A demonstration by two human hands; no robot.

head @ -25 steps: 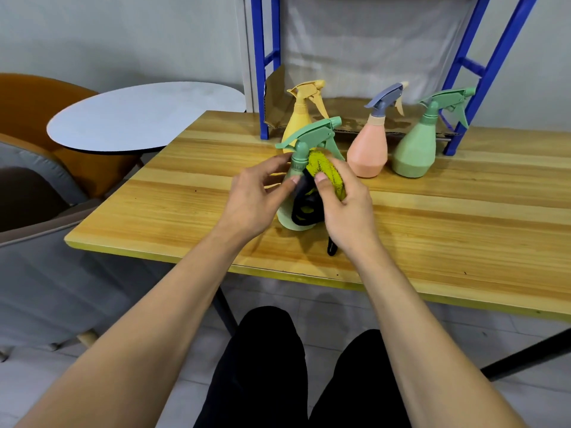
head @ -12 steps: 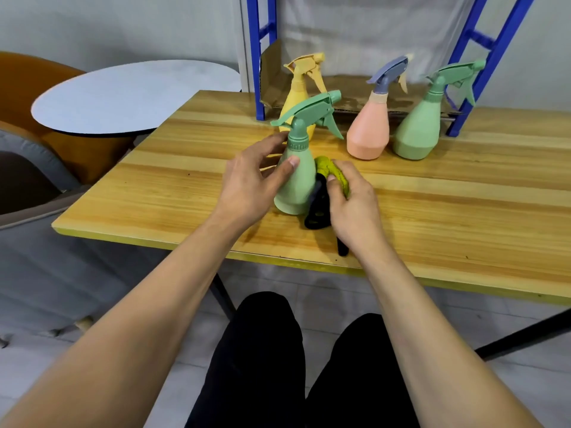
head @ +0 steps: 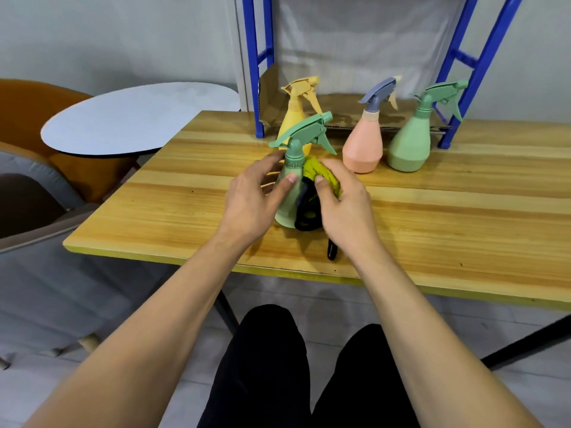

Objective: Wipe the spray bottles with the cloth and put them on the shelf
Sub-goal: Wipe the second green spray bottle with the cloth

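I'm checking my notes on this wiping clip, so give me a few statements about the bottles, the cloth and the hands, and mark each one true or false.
1. The left hand holds the green spray bottle at the front. True.
2. The right hand holds a yellow and black cloth against that bottle. True.
3. The pink spray bottle lies on its side. False: it stands upright on the wooden table.
4. Four spray bottles are in view. True: two green, one yellow, one pink.
5. The second green spray bottle stands left of the pink one. False: it stands to its right, by the blue shelf frame.
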